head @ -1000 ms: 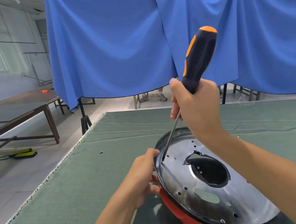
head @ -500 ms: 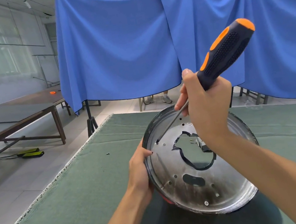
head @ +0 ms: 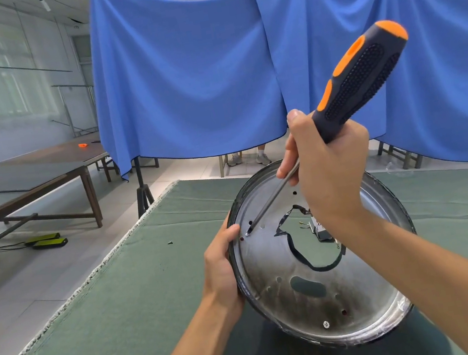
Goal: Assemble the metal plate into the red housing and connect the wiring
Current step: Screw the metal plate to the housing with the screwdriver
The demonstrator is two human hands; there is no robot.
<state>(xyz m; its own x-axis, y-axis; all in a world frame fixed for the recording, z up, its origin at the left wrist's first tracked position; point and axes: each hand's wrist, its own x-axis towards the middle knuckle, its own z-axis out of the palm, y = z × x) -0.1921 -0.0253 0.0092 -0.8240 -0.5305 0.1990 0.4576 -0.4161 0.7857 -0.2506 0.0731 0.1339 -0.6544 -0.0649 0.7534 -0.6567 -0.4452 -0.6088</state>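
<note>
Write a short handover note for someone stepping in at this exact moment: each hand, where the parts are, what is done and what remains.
Left hand: grips the left rim of the metal plate, holding it tilted up on the green table cloth.
Right hand: grips the screwdriver; its tip sits at a hole near the plate's left edge.
Done: one screw is seated near the plate's lower edge.
Left: several holes are open; a small component with wires shows through the centre cutout, connection state unclear. The red housing is not visible now.
</note>
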